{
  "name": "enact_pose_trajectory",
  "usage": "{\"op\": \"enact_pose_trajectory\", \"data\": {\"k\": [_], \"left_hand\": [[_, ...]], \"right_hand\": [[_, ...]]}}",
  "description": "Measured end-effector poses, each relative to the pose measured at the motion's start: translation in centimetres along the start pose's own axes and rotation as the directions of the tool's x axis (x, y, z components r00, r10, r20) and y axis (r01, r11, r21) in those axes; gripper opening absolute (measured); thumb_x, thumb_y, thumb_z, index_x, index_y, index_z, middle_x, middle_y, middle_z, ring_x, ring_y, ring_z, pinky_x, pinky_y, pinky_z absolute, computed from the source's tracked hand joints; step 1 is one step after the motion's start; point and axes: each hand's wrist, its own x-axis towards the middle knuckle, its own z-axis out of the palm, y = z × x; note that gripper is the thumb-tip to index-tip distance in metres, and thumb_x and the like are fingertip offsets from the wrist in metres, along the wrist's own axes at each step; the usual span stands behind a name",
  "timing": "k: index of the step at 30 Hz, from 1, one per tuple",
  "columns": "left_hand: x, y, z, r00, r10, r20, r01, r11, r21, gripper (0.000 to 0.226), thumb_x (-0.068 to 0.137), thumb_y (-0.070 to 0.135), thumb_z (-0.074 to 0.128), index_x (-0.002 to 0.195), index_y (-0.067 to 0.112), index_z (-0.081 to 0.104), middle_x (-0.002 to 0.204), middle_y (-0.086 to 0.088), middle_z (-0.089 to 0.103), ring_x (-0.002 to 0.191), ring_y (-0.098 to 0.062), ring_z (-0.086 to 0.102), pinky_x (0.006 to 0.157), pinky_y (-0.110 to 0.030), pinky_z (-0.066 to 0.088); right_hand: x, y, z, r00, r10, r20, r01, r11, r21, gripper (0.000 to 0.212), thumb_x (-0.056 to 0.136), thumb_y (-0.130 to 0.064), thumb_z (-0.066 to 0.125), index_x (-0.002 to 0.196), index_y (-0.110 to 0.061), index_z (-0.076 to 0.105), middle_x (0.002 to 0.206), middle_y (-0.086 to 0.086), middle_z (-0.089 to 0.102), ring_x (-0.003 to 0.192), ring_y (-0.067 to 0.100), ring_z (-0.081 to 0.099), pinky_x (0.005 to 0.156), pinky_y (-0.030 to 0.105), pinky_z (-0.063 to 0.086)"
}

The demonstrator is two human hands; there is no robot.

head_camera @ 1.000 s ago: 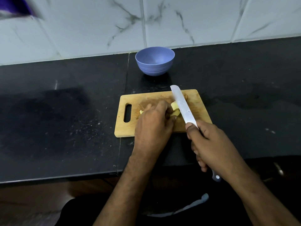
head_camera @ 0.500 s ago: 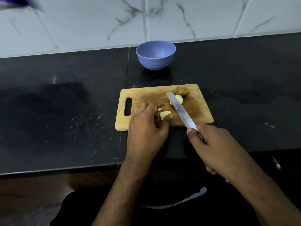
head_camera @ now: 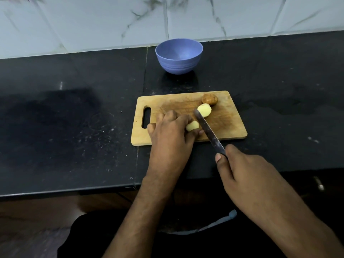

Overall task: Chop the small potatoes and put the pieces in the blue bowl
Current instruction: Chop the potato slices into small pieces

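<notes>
right hand grips knife handle. left hand pinches potato piece, fingertips touching blade: cut risk if knife slips. beyond the blade tip: second piece, whole potato. bowl, far beyond both hands, holds no pieces.

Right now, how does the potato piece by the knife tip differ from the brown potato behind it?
The cut piece shows pale yellow flesh; the whole potato is brown-skinned and looks uncut. The cut piece lies against the knife tip; the whole potato sits farther back, near the board's far edge. Both rest on the board, and neither hand holds them.
</notes>
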Motion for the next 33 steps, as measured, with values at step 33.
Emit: {"op": "enact_pose_trajectory", "data": {"k": [33], "left_hand": [[-1.1, -0.7, -0.8, 0.993, -0.108, 0.039, 0.113, 0.981, -0.158, 0.027, 0.084, 0.044, 0.071, 0.109, 0.036, 0.064, 0.104, 0.019, 0.057, 0.106, -0.007, 0.052, 0.089, -0.033, 0.027]], "right_hand": [[-0.3, 0.4, -0.3, 0.998, -0.055, 0.014, 0.056, 0.997, -0.06, 0.026, 0.1, -0.049, 0.023, 0.081, -0.035, 0.033, 0.062, -0.006, 0.054, 0.05, 0.007, 0.054, 0.045, 0.02, 0.034]]}}
